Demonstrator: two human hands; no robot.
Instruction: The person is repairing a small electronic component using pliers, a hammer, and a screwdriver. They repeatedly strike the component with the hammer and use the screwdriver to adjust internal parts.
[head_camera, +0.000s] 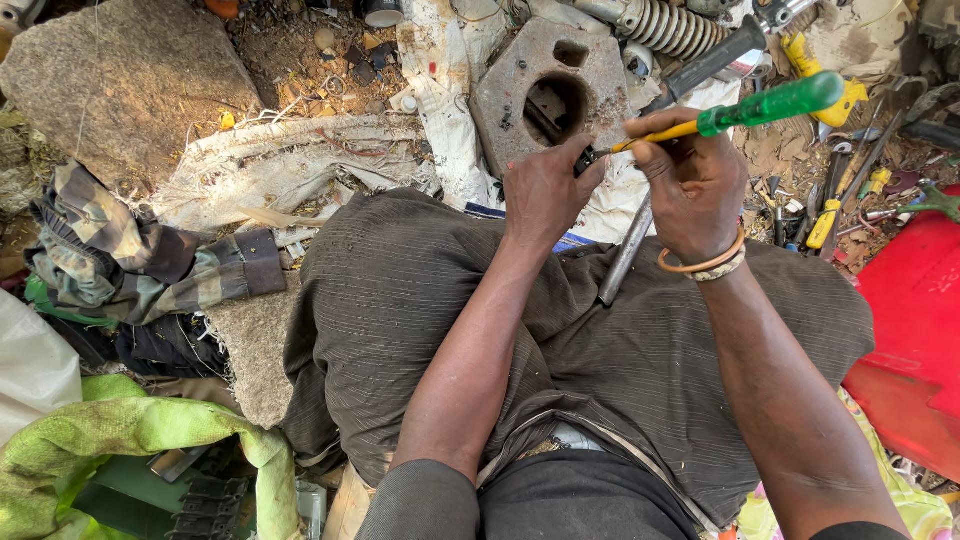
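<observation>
My right hand grips a screwdriver with a green and yellow handle, its tip pointing left. The tip meets a small dark part pinched in the fingers of my left hand. Both hands are raised close together above my lap, which is covered by dark striped trousers. An orange band and a beaded bracelet circle my right wrist. Most of the small part is hidden by my left fingers.
A grey metal block with a round hole lies just beyond my hands. A coil spring, a metal rod, loose tools, a red panel, a flat stone, camouflage cloth and a green cloth surround me.
</observation>
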